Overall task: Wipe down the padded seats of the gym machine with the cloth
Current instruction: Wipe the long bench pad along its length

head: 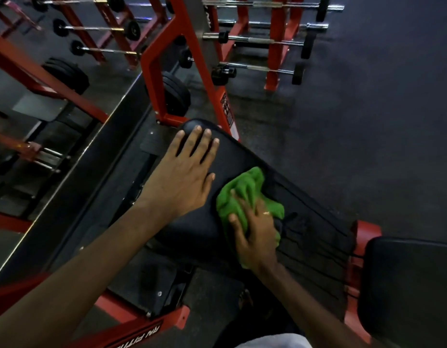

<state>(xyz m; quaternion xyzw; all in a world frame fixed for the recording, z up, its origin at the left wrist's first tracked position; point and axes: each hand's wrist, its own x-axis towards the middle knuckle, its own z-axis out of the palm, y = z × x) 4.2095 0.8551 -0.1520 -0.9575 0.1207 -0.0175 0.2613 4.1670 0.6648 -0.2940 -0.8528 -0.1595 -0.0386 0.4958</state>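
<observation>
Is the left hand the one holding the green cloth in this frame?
No, the left hand lies flat with straight fingers on the black padded seat, while the right hand grips the green cloth.

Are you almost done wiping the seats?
No wipe marks show, so nothing looks surely done. The right hand holds the green cloth on the long pad; the left hand lies flat on it. The second pad beside it likely still waits.
</observation>
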